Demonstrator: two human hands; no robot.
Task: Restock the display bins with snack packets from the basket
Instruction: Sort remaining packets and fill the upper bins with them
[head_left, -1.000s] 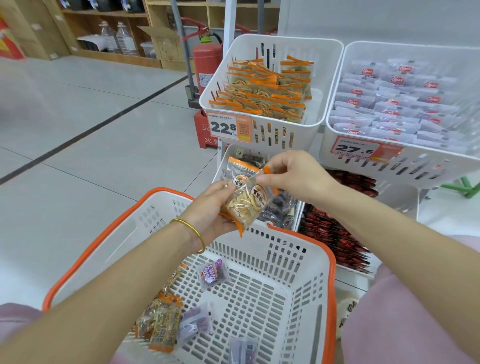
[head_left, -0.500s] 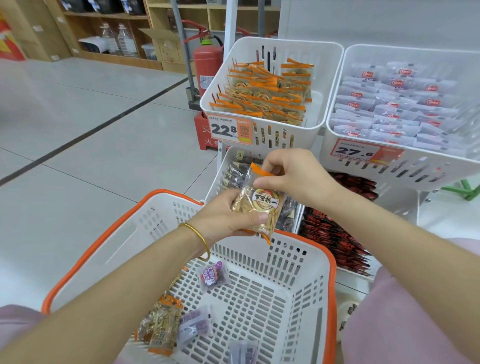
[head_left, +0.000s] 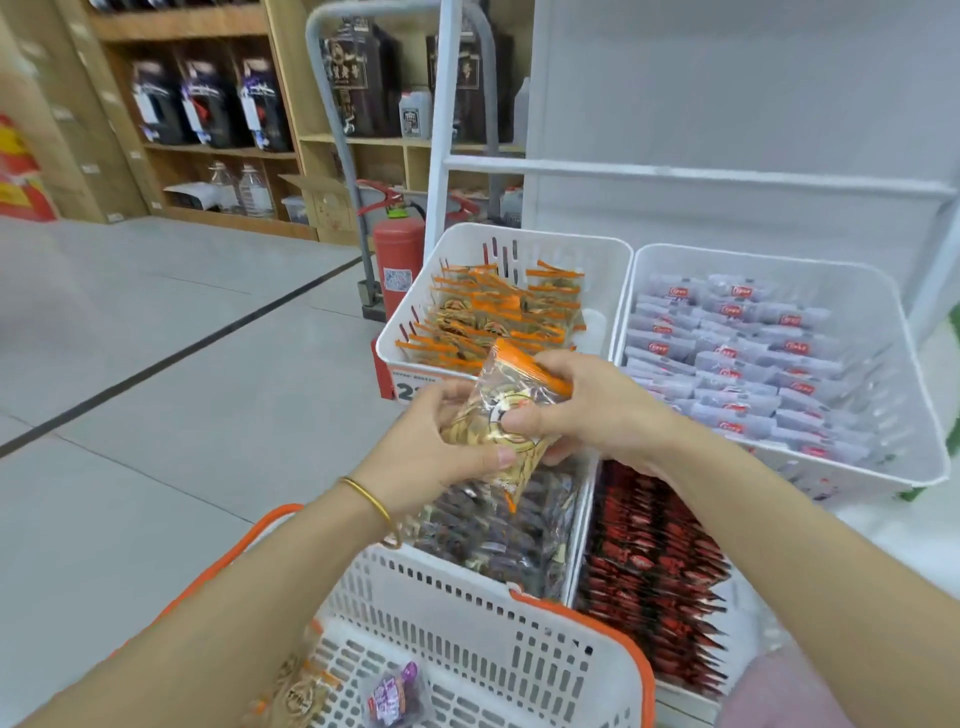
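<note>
Both hands hold one clear snack packet with orange edges (head_left: 498, 410) in front of the bins. My left hand (head_left: 436, 452) grips its lower left side, thumb across the front. My right hand (head_left: 587, 410) pinches its upper right part. Just behind the packet stands the upper left white bin (head_left: 597, 249), filled with the same orange-edged packets (head_left: 498, 312). The white basket with an orange rim (head_left: 467, 613) sits below my arms and holds a purple packet (head_left: 395, 693) and an orange-edged one (head_left: 301, 691).
The upper right bin (head_left: 914, 415) holds pale packets with red labels. Lower bins hold dark packets (head_left: 498, 530) and red packets (head_left: 654, 571). A red fire extinguisher (head_left: 397, 265) stands behind the rack. Open tiled floor lies left; wooden shelves line the back.
Both hands have lifted the orange-edged packet up and away from the basket toward the upper left bin. My view has tilted upward, so the basket sits lower in frame.
</note>
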